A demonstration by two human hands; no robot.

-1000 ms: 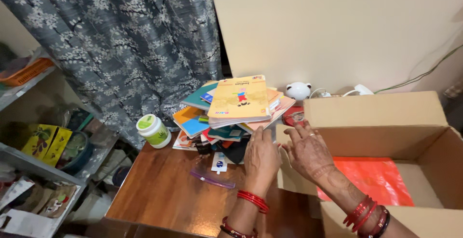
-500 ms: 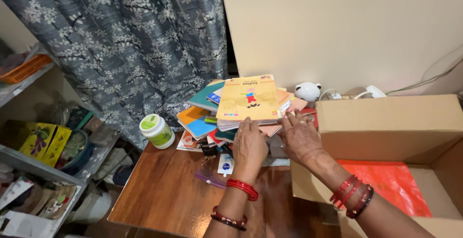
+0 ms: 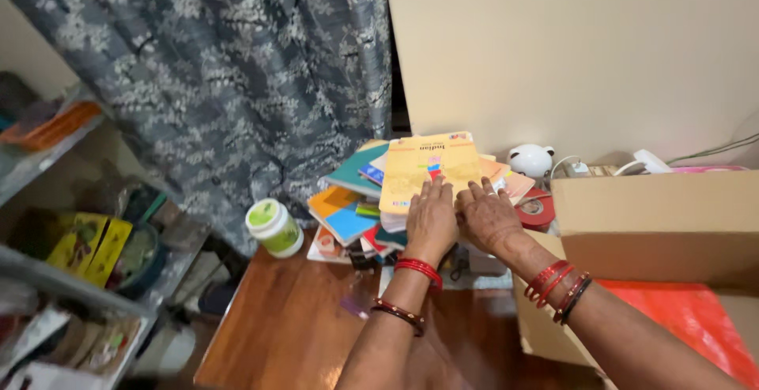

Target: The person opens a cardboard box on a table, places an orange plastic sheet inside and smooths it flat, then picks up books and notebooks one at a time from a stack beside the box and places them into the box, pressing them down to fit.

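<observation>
I see my left hand and right hand resting flat, unclenched, on the yellow book topping the stack; book's long axis runs toward twelve o'clock, left hand nearer

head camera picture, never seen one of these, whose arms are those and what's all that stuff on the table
The picture comes from a camera worn on a person's head, looking down, so the two bare arms reaching in from the bottom are the wearer's own. There is no machine here.

The left hand and right hand both lie flat on a yellow book that tops an untidy pile of books. Neither hand grips anything.

The pile sits at the back of a wooden table. Beside it stands a small white jar with a green lid. To the right is an open cardboard box with something red-orange inside. Behind hangs a grey patterned curtain.
</observation>
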